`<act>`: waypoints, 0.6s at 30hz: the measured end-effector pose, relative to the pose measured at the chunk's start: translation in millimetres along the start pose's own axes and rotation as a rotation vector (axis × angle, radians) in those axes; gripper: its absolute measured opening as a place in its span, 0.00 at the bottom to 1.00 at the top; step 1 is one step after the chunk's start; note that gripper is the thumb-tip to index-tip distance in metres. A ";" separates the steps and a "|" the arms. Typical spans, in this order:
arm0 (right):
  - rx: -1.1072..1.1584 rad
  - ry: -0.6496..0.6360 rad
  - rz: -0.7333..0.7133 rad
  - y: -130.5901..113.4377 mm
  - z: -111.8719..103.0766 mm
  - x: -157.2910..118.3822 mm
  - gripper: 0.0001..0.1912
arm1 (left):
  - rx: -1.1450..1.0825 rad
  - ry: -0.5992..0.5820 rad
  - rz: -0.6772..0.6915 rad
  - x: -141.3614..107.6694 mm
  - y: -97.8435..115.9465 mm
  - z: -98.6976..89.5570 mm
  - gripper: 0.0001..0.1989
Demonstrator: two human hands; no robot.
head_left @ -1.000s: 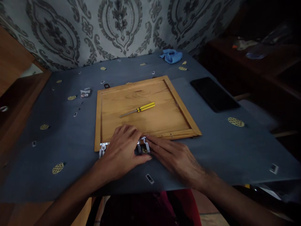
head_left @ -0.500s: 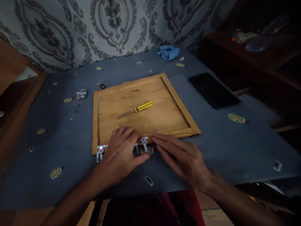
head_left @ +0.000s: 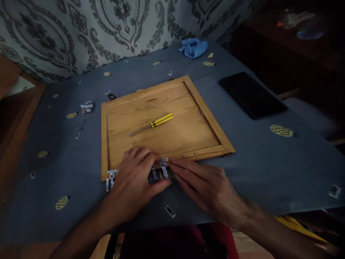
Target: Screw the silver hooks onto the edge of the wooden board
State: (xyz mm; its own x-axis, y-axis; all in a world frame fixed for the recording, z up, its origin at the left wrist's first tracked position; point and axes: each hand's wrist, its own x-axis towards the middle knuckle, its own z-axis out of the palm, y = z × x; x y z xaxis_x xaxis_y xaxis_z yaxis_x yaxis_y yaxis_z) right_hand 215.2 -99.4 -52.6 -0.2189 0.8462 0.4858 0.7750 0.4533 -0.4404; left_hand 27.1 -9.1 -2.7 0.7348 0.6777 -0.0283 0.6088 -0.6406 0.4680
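A silver metal fitting (head_left: pixel 164 168) sits at the near edge of a framed wooden panel (head_left: pixel 175 135), between the person's two hands. The left hand (head_left: pixel 137 176) arches over that edge, thumb spread from its bent fingers; whether it grips anything cannot be told. The right hand (head_left: pixel 210 183) reaches in with fingers nearly straight and close together, tips just beside the fitting, its grip unclear. A yellow-handled screwdriver (head_left: pixel 162 120) lies on the panel, which rests on the cloth-covered desk (head_left: pixel 86 162). Farther right is a black tablet-like slab (head_left: pixel 252 95).
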 end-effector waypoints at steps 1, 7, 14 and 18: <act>-0.005 -0.002 -0.008 -0.2 -0.5 0.3 0.16 | 0.001 0.004 0.005 0.0 0.0 0.2 0.15; -0.028 0.027 -0.055 0.1 0.4 3.1 0.15 | 0.011 0.017 0.031 -0.1 -1.6 1.2 0.16; -0.073 0.006 -0.111 2.8 1.9 0.6 0.15 | 0.040 0.033 0.033 0.4 0.0 1.2 0.18; -0.093 0.007 -0.107 2.0 1.0 1.6 0.15 | 0.054 0.048 0.023 0.4 2.2 2.6 0.18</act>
State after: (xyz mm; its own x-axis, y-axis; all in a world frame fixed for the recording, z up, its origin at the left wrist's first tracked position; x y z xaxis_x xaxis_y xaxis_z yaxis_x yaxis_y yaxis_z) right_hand 215.8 -96.8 -53.4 -0.2995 0.7920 0.5321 0.7988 0.5131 -0.3141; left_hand 29.5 -11.1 -4.0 0.7344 0.6783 0.0245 0.6082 -0.6737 0.4197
